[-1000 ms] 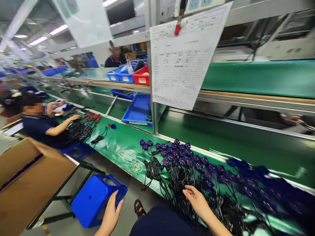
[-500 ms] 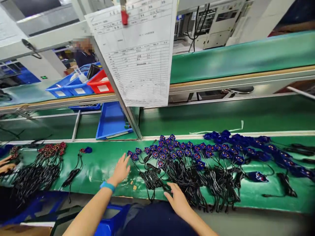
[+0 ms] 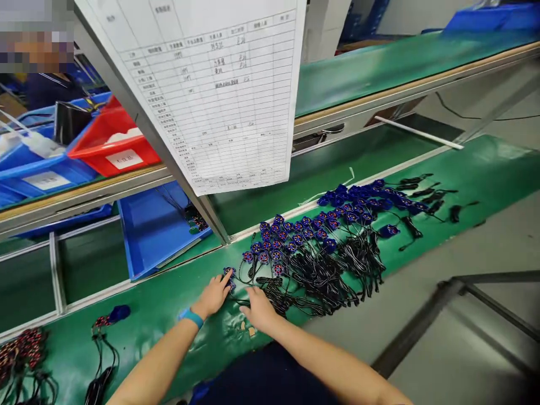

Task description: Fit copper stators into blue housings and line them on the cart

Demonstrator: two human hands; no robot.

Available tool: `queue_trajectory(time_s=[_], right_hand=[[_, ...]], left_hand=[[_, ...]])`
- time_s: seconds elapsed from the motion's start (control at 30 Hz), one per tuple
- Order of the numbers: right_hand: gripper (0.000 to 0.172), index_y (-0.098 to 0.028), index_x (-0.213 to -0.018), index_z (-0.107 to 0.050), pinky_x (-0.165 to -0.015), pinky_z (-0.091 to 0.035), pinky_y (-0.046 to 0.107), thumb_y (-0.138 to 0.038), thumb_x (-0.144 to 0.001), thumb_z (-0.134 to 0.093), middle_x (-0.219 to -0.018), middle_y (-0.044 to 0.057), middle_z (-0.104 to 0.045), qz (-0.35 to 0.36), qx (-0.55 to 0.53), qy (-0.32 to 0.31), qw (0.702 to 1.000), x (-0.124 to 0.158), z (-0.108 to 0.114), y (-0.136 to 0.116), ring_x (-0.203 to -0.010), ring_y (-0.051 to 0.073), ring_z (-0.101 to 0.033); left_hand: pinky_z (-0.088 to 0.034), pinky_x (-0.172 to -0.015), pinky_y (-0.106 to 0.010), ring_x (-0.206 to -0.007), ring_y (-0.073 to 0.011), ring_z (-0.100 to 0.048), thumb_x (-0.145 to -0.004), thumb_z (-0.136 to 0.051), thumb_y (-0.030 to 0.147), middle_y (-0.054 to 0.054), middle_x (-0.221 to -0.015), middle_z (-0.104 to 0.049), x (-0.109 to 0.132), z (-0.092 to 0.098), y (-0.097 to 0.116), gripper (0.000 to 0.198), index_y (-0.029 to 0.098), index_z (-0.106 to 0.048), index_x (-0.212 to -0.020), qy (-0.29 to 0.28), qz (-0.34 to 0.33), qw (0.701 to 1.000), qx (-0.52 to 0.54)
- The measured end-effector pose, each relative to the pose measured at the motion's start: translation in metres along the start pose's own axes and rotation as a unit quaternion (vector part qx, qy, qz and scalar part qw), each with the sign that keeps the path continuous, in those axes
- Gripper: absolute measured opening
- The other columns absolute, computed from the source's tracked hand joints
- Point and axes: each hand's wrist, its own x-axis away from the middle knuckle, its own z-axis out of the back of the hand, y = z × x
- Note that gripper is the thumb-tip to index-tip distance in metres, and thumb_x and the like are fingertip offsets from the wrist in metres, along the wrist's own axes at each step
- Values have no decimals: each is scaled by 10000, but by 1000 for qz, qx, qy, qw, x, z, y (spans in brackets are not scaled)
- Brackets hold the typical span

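Head view: leftmost blue piece (image 3: 226, 270) lies under your left hand's (image 3: 214, 295) fingertips, the nearer hand; pinched or merely touched, cannot tell. Your right hand (image 3: 260, 309), thumb and fingers apart, sits rightward and nearer you, beside black cables (image 3: 323, 281) running toward the table's (image 3: 169, 315) near edge.

black cables (image 3: 316, 279), green tabletop (image 3: 147, 323), turquoise wristband (image 3: 193, 317)

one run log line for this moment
left hand: touching blue round piece | right hand: open, beside black cables | printed sheet: hanging above green bench
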Motion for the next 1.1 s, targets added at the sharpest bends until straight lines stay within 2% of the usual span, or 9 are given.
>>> queue_trajectory(time_s=[0.13,0.27,0.43,0.53,0.67,0.8,0.93,1.0,1.1], right_hand=[[672,-157,-1440,-504,-1110,-411,428,-324,-831,-730,-1409,171,-518,-18,14,7,1000,-13,-37,-26,-1324,338,-499],[615,-178,-1420,-510,-1086,-430,414,-313,-855,-710,-1389,161,-520,-44,27,14,999,2,-46,-36,-1310,323,-513],[441,-142,-1267,-587,-979,-483,432,-292,-867,-698,-1209,166,-615,-71,75,-34,994,14,-44,-48,-1152,331,-587],[369,-135,-1195,-626,-958,-483,441,-308,-876,-694,-1179,177,-629,-55,64,-50,995,11,-48,-54,-1126,340,-590],[362,-175,-1143,-670,-974,-477,431,-382,-854,-738,-1158,142,-654,-1,49,-79,996,8,-60,-69,-1120,326,-592],[667,-197,-1315,-613,-1008,-465,550,-517,-764,-813,-1357,186,-570,-8,72,-37,997,1,-79,-94,-1228,394,-517],[1194,-288,-1600,-283,-859,-531,667,-620,-615,-872,-1694,203,-84,-97,109,-43,988,-19,-103,-113,-1320,541,-416],[1262,-336,-1627,-180,-761,-558,686,-632,-609,-865,-1708,160,83,-144,135,-81,977,-31,-114,-115,-1338,599,-373],[1356,-352,-1635,-104,-661,-580,675,-617,-565,-892,-1697,145,152,-175,158,-119,964,-42,-124,-109,-1332,625,-364]], left_hand=[[-472,-1036,-489,-1185,-322,-563,-1029,-314,389,-173,-1307,-559,35,-25,-12,601,224,-275,-1606,18,10,999,28],[-455,-1100,-482,-1233,-291,-566,-1036,-326,415,-151,-1332,-559,67,-44,-28,610,220,-245,-1608,9,-8,992,125],[-454,-1133,-486,-1299,-280,-551,-1036,-361,402,-149,-1437,-523,72,-13,-70,546,227,-333,-1552,-15,-43,988,145],[-430,-1161,-516,-1349,-286,-507,-997,-391,246,-135,-1459,-509,53,19,-94,528,231,-380,-1524,3,-95,993,68],[-357,-1201,-567,-1495,-323,-323,-863,-459,62,-100,-1645,-302,16,46,-96,765,303,-316,-1575,-51,-280,958,-40],[-318,-1203,-593,-1547,-346,-199,-797,-478,10,-112,-1706,-141,-36,55,-58,900,289,-220,-1613,-42,-347,933,-79],[-232,-1219,-640,-1577,-356,-61,-783,-434,-41,-93,-1725,-10,-96,57,-11,944,283,-158,-1626,-15,-384,916,-117],[-193,-1208,-689,-1580,-355,-23,-793,-390,-65,-76,-1726,-15,-120,54,5,934,298,-158,-1622,-28,-409,900,-149],[-213,-1179,-721,-1577,-364,-27,-793,-374,-78,-74,-1725,-45,-145,49,16,920,282,-172,-1615,-51,-422,882,-202]])
